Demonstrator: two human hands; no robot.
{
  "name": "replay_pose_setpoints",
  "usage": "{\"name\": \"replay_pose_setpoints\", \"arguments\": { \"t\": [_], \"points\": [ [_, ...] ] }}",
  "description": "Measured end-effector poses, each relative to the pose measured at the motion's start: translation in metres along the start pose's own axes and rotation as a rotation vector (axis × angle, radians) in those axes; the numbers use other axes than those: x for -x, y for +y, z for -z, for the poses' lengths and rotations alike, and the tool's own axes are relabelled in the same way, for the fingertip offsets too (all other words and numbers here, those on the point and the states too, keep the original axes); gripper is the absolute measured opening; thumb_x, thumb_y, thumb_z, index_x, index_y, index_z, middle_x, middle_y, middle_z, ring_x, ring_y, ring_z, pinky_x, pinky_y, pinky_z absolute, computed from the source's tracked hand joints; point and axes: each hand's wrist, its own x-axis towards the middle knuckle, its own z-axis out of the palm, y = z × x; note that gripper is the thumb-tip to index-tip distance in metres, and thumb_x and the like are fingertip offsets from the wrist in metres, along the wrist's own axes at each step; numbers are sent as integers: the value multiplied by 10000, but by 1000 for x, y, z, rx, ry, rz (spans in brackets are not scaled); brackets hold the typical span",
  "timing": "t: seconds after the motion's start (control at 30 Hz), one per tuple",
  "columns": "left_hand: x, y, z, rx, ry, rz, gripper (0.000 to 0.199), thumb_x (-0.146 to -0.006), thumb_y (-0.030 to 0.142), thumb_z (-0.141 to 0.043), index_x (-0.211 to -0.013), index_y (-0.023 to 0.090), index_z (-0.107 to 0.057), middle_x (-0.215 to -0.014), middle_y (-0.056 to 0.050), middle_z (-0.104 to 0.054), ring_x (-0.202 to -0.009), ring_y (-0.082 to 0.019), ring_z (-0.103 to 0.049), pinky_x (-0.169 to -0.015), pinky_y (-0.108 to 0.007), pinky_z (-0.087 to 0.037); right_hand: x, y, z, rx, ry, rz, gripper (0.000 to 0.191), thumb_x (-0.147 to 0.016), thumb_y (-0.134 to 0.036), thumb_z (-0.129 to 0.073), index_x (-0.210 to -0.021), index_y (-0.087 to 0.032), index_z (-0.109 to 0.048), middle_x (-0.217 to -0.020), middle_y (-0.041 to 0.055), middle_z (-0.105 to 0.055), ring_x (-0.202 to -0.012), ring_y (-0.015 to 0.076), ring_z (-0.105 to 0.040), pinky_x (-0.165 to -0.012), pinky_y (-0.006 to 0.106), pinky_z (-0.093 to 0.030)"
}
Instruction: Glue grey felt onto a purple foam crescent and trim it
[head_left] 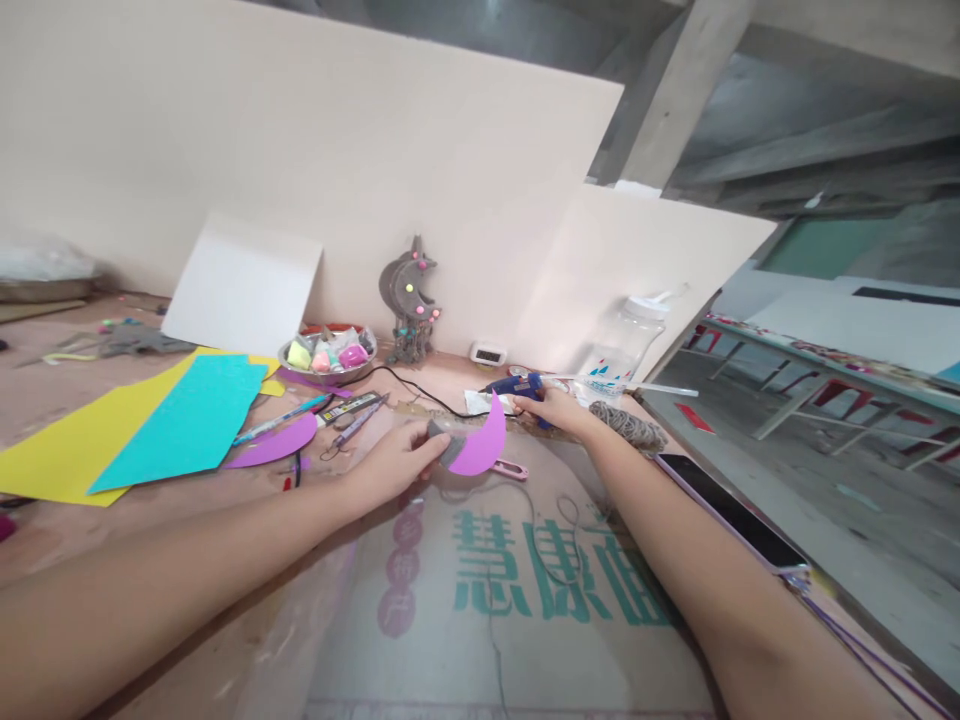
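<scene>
My left hand pinches a purple crescent, whose left end is covered in grey yarn. To the right, my right hand is closed on a blue glue gun with a clear glue stick reaching out behind it. A pink cutter lies just beneath the crescent. Loose grey yarn trails over the printed plastic-covered board. Against the white panel stands a grey moon-shaped ornament with coloured balls.
Yellow sheet, turquoise sheet and another purple piece lie left. Behind them is a bowl of clay. At right are a yarn bundle, a phone and a plastic bottle. A black cord crosses the table.
</scene>
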Motion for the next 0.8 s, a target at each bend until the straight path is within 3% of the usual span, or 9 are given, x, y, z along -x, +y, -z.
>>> {"name": "replay_pose_setpoints", "arguments": {
  "t": [0.17,0.3,0.4,0.47,0.5,0.57,0.63,0.73,0.8],
  "points": [
    [-1,-3,0,87,-1,17,406,-893,535,-404,-705,180,-466,-571,38,-487,-497,-98,-457,-474,-218,-333,7,-14,18,189,-136,4,445,-817,-526,-579,-1052,-155,-653,-922,87,-719,-828,216,-647,-762,308,-470],
    [-1,1,3,30,31,-9,397,-880,497,-434,-655,174,-479,-534,36,-477,-471,-96,-444,-473,-222,-330,27,-31,41,350,-227,-5,446,-804,-526,-597,-996,-137,-700,-954,134,-721,-861,269,-663,-758,323,-471],
    [1,6,5,-65,112,-77,374,-871,431,-467,-615,163,-511,-524,20,-503,-487,-102,-465,-492,-228,-339,59,-52,52,465,-186,-30,486,-847,-526,-527,-1041,-116,-701,-963,183,-713,-921,335,-660,-785,380,-463],
    [2,9,5,-116,170,-116,366,-860,392,-488,-577,161,-500,-521,23,-499,-498,-96,-461,-513,-227,-344,87,-69,52,510,-111,14,461,-886,-477,-488,-1159,-145,-654,-1080,175,-692,-1031,332,-631,-843,383,-450],
    [3,10,5,-116,193,-133,328,-850,367,-501,-600,155,-525,-526,26,-496,-508,-97,-465,-515,-224,-343,100,-78,49,517,-55,113,436,-905,-460,-467,-1166,-164,-650,-1099,156,-691,-1039,311,-631,-855,371,-451],
    [5,12,3,-62,194,-129,197,-825,313,-530,-867,143,-619,-534,50,-491,-512,-102,-472,-507,-217,-341,123,-92,36,457,-36,289,437,-910,-476,-473,-1192,-184,-633,-1129,130,-685,-1045,274,-629,-887,354,-454],
    [5,11,2,27,184,-131,383,-812,296,-550,-1169,156,-537,-542,75,-472,-518,-110,-487,-501,-210,-349,137,-101,17,388,-68,469,513,-877,-542,-513,-1248,-196,-588,-1198,120,-652,-1095,265,-599,-926,362,-448],
    [4,10,1,101,156,-171,294,-832,350,-539,-1060,164,-537,-582,64,-477,-527,-106,-480,-500,-207,-352,141,-107,-13,296,-96,601,586,-821,-578,-581,-1227,-156,-576,-1219,138,-619,-1131,272,-561,-954,386,-441],
    [5,11,2,64,117,-168,221,-859,363,-501,-912,158,-564,-600,46,-482,-533,-99,-454,-507,-208,-342,139,-109,-28,246,-81,624,487,-816,-543,-609,-1107,-153,-615,-1168,139,-622,-1078,264,-570,-912,389,-457]
  ]
}}
